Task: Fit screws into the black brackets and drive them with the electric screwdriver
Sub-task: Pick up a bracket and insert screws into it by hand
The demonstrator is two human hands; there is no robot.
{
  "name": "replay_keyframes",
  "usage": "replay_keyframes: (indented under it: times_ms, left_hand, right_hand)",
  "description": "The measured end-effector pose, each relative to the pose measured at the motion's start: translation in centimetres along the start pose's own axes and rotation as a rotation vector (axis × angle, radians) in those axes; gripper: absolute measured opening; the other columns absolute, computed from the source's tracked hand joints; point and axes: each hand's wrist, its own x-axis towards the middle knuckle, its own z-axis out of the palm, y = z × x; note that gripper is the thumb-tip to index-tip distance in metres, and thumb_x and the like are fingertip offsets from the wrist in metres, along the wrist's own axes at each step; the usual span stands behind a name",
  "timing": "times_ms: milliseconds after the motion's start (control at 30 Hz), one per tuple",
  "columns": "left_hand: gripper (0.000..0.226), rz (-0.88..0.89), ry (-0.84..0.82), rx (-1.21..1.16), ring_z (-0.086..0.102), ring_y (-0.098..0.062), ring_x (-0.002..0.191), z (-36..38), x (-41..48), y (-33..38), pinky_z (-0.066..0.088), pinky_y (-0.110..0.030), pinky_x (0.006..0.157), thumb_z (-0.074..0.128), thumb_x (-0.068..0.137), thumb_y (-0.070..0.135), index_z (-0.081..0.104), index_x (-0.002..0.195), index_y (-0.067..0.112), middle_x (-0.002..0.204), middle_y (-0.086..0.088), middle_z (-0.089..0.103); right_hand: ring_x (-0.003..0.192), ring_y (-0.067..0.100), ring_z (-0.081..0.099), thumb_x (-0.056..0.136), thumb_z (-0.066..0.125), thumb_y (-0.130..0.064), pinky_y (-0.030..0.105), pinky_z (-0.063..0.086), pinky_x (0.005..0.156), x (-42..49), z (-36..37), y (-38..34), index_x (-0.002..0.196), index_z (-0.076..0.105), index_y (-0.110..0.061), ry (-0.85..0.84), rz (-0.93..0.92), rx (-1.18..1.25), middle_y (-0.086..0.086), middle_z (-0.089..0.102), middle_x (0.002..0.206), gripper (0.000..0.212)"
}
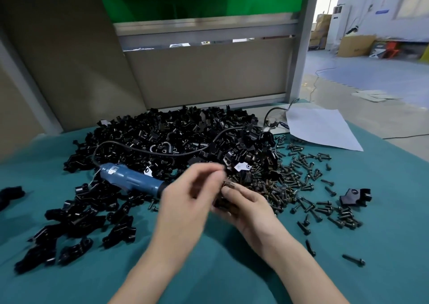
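The black bracket (219, 205) sits in the right hand (248, 208), which grips it over the tabletop (209, 269). A screw (228, 184) pokes up at its top. The left hand (185, 196) is blurry, so I cannot tell if it pinches anything. I think it is best to hold the bracket steady and stand the screw straight in its hole. The electric screwdriver (132, 179) lies near, on the bracket pile (174, 131).

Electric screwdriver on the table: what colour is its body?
The screwdriver is blue, with a black collar; the head view shows it.
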Motion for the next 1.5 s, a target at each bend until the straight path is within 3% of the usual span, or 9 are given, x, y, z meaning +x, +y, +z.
replay_keyframes:
  times_ms: [67,200,500,767,1000,1100,1167,1367,1500]
  left_hand:
    - [0.011,-0.174,0.13,-0.062,0.07,-0.006,0.077,-2.6,-1.5,-2.4,0.051,-0.011,0.068,0.066,0.093,0.027,0.075,0.098,0.031,0.085,0.006,0.075]
    - [0.016,-0.365,0.142,-0.159,0.07,-0.01,0.079,-3.2,-2.9,-5.4,0.053,-0.016,0.069,0.066,0.093,0.012,0.073,0.102,0.023,0.086,0.0,0.076]
    - [0.022,-0.312,-0.004,-0.142,0.07,-0.006,0.08,-2.3,-3.3,-5.5,0.051,-0.015,0.073,0.069,0.094,0.014,0.075,0.097,0.035,0.086,0.005,0.076]
    - [0.014,-0.352,-0.063,-0.141,0.07,-0.008,0.078,-2.4,-3.2,-5.9,0.052,-0.017,0.072,0.072,0.092,0.012,0.076,0.097,0.024,0.085,0.004,0.076]
    - [0.015,-0.355,-0.079,0.013,0.059,-0.004,0.065,-2.3,-3.2,-5.9,0.047,-0.021,0.063,0.07,0.091,0.037,0.069,0.08,0.027,0.073,0.008,0.069]
    - [0.006,-0.283,-0.117,0.087,0.06,0.0,0.08,-2.3,-3.2,-5.9,0.046,-0.018,0.071,0.071,0.093,0.027,0.068,0.091,0.031,0.089,0.016,0.069]
    - [0.016,-0.259,-0.13,0.068,0.061,0.0,0.088,-2.3,-3.2,-5.8,0.045,-0.013,0.074,0.072,0.093,0.021,0.067,0.098,0.035,0.095,0.018,0.067]
    - [0.005,-0.37,-0.105,0.0,0.063,-0.005,0.076,-2.5,-3.0,-6.2,0.052,-0.031,0.072,0.069,0.094,0.037,0.068,0.092,0.032,0.082,0.015,0.07]
    - [0.006,-0.326,-0.116,0.046,0.063,-0.003,0.08,-2.4,-3.0,-6.3,0.048,-0.026,0.075,0.069,0.095,0.027,0.068,0.091,0.032,0.087,0.015,0.071]
  right_hand:
    - [0.097,0.027,0.075,0.088,0.07,-0.011,0.032,0.063,0.077,-0.1,0.4,0.1,0.115,0.067,0.008,-0.009,0.004,0.057,0.02,0.075,0.112,0.033]
    - [0.098,0.029,0.076,0.082,0.07,-0.014,0.031,0.064,0.075,-0.5,0.6,-0.1,0.117,0.066,0.01,-0.019,0.014,0.073,0.023,0.075,0.114,0.043]
    - [0.102,0.027,0.075,0.08,0.074,-0.018,0.032,0.062,0.08,-0.1,0.6,0.6,0.108,0.076,0.001,-0.025,-0.011,-0.084,0.022,0.074,0.116,0.033]
    - [0.104,0.026,0.075,0.081,0.076,-0.02,0.031,0.061,0.081,-0.4,0.9,0.7,0.103,0.082,-0.013,-0.041,-0.026,-0.159,0.018,0.076,0.115,0.024]
    - [0.113,0.028,0.072,0.083,0.082,-0.025,0.033,0.06,0.089,-0.7,0.9,0.8,0.112,0.078,-0.015,-0.084,-0.041,-0.218,0.016,0.075,0.12,0.03]
    - [0.109,0.027,0.074,0.076,0.084,-0.03,0.031,0.061,0.085,-0.5,0.8,0.9,0.109,0.08,-0.016,-0.063,-0.035,-0.208,0.016,0.076,0.117,0.036]
    - [0.107,0.028,0.075,0.075,0.084,-0.031,0.03,0.061,0.083,-0.5,0.9,0.9,0.108,0.08,-0.016,-0.066,-0.03,-0.205,0.017,0.076,0.115,0.037]
    - [0.109,0.028,0.073,0.081,0.078,-0.022,0.033,0.061,0.086,-0.6,0.7,0.9,0.104,0.08,-0.01,-0.052,-0.027,-0.209,0.018,0.076,0.115,0.026]
    - [0.107,0.027,0.074,0.081,0.075,-0.02,0.033,0.061,0.085,-0.6,0.8,0.9,0.106,0.077,-0.007,-0.059,-0.025,-0.219,0.018,0.076,0.115,0.029]
